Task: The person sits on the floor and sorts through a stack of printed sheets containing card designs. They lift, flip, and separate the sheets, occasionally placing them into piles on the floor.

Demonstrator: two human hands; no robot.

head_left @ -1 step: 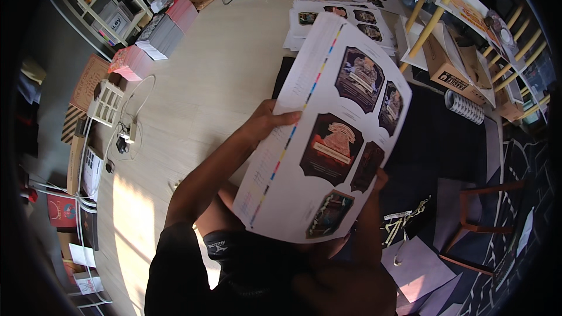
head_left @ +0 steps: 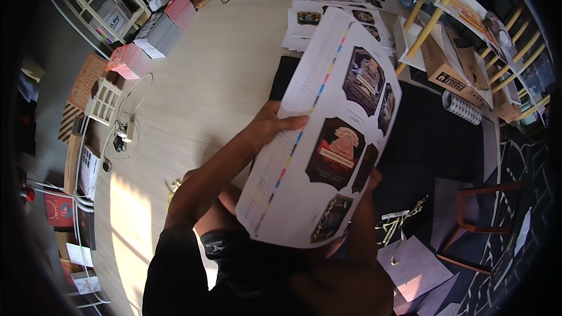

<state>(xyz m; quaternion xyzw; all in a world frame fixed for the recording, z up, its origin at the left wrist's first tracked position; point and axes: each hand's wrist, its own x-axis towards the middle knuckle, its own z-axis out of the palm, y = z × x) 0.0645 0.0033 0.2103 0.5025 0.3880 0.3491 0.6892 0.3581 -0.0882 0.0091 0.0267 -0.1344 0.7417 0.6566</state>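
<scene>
A large white printed sheet (head_left: 351,122) is held aslant above the person's lap, bowed along its length, with its right side curving away. Dark, notch-cornered panels are printed on it; the central panel (head_left: 335,153) carries a glowing orange emblem crossed by a pale band. A thin multicoloured strip (head_left: 301,134) runs down near the left edge, beside a margin of small faint marks. The left hand (head_left: 274,124) grips that edge, thumb across the front; the right hand (head_left: 373,179) grips the opposite edge, mostly hidden behind. Compared with the earlier frame, the sheet looks narrower, its right edge and the right hand farther left.
</scene>
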